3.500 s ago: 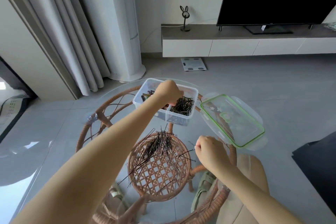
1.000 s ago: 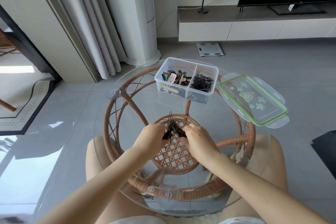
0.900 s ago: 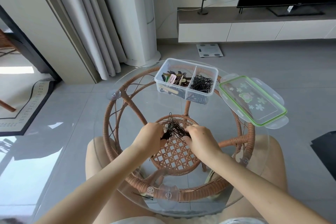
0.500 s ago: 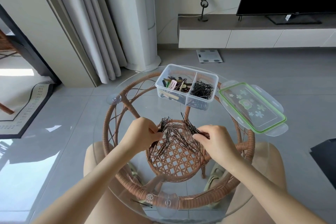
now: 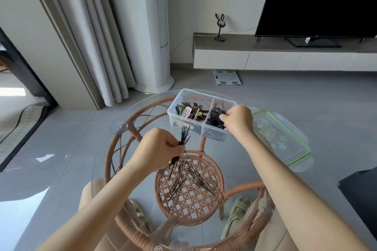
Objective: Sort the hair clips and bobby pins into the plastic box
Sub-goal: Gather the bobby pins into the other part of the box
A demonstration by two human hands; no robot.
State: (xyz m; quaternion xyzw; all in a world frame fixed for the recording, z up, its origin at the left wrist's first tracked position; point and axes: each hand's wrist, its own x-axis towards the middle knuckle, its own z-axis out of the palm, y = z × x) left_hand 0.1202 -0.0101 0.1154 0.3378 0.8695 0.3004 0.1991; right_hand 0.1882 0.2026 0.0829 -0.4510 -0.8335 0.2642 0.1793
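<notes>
Low centre of frame, loose bobby pins [image 5: 191, 177] lay scattered on the glass table [image 5: 106, 161], fanned at mixed angles with long axes mostly running from lower left to upper right, so the sorting looked well along but unfinished. Just above, the left hand [image 5: 157, 153] pinched a bunch [image 5: 184, 136] nearly upright, tips toward the top of frame. Farther up, the right hand [image 5: 237, 119], fingers pressed on a few pins, was over the box [image 5: 201, 113]; its right half held pins, its left hair clips [image 5: 189, 110].
</notes>
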